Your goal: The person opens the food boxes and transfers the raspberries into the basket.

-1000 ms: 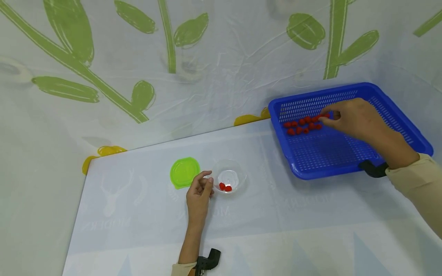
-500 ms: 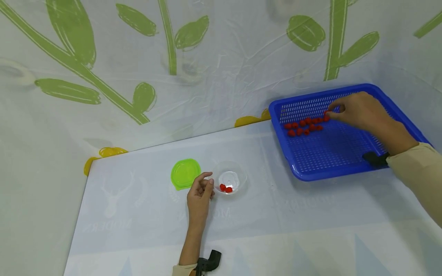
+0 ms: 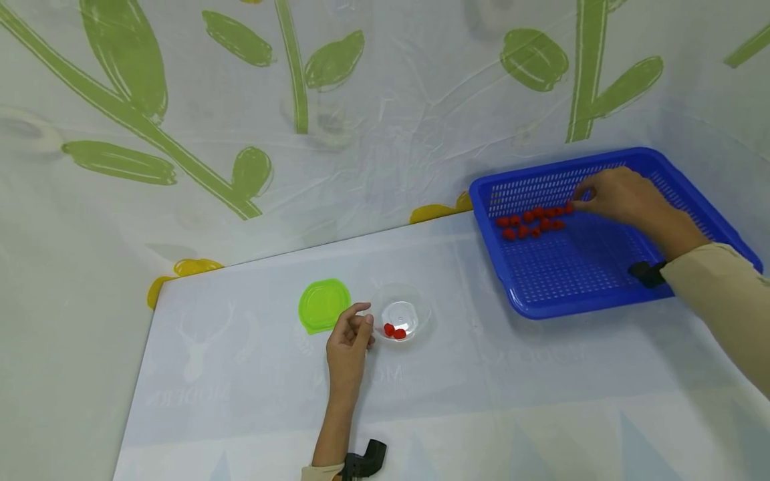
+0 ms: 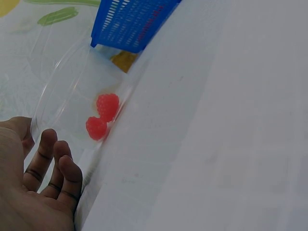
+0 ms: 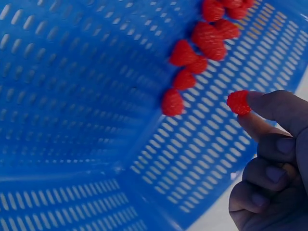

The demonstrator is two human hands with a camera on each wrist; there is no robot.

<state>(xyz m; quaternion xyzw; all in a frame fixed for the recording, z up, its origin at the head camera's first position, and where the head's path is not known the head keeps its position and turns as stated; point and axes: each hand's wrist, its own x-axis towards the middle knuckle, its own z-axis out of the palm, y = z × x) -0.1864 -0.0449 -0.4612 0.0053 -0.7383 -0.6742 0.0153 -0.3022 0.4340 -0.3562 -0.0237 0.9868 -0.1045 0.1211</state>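
In the right wrist view, my right hand (image 5: 274,159) pinches a red raspberry (image 5: 239,102) between thumb and index finger, the other fingers curled. It is inside the blue basket (image 3: 541,314), at the right end of a cluster of raspberries (image 3: 535,214) lying along the back wall. My left hand (image 3: 349,344) holds the rim of a clear plastic bowl (image 3: 415,304) at its left side, thumb and fingers on either side of the edge. Two raspberries (image 4: 107,107) lie at the bottom of that bowl.
A bright green lid (image 3: 323,304) lies on the table just left of the bowl. The basket stands at the back right, its raised slotted walls around the right hand. A leaf-patterned wall covering (image 3: 409,120) rises behind the white table cover (image 3: 252,374).
My right hand has shifted slightly right along the raspberries, with one in its fingertips. The left hand stays on the bowl, and the two raspberries in it have not moved.
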